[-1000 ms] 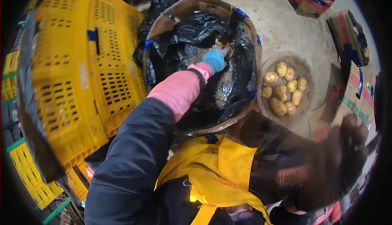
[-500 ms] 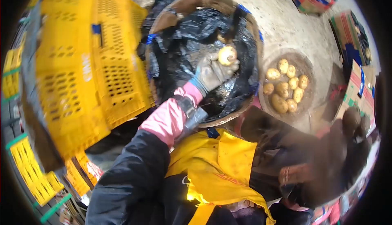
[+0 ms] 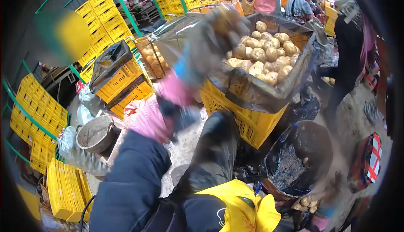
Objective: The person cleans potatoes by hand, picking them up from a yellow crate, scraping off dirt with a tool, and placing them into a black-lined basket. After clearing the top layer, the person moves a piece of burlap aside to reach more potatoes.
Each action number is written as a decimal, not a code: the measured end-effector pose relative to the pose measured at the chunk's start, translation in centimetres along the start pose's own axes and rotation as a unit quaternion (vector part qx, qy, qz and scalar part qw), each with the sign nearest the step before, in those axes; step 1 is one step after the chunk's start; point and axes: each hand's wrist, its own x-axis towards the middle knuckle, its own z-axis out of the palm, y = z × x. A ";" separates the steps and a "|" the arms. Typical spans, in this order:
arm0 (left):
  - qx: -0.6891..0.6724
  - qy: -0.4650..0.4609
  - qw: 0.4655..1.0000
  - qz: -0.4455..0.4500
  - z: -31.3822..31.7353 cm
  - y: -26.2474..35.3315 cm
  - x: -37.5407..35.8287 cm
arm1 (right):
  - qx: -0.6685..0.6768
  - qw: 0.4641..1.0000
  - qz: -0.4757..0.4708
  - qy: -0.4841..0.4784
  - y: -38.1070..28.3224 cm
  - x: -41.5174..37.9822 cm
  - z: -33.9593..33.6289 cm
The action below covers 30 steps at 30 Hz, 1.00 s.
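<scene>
My left hand (image 3: 214, 42), smeared by motion, is raised at the left side of a yellow crate (image 3: 248, 124) with a dark liner. Many potatoes (image 3: 269, 53) fill that crate. Whether the hand holds anything cannot be made out. My right hand (image 3: 332, 190), also blurred, is at the lower right beside a round basket (image 3: 275, 190) lined with black plastic; its fingers are unclear. Dirt and a potato (image 3: 305, 161) lie inside the basket. Below it are several more potatoes (image 3: 310, 204).
Stacked yellow crates (image 3: 105, 13) stand behind green rails at the back left. A grey tub (image 3: 94, 135) is at the left, near smaller yellow crates (image 3: 122, 78). A person in a striped top (image 3: 298, 8) is at the back, and a dark-clothed person (image 3: 349, 42) stands at the right.
The view has swung up to the large potato crate. My left hand, which held a potato over the lined basket, is now beside that crate. The basket appears lower right.
</scene>
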 end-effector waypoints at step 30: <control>0.755 -0.432 0.493 -0.034 -10.2 -74.1 -5.5 | -0.211 0.918 0.118 0.315 -8.2 -2.8 1.3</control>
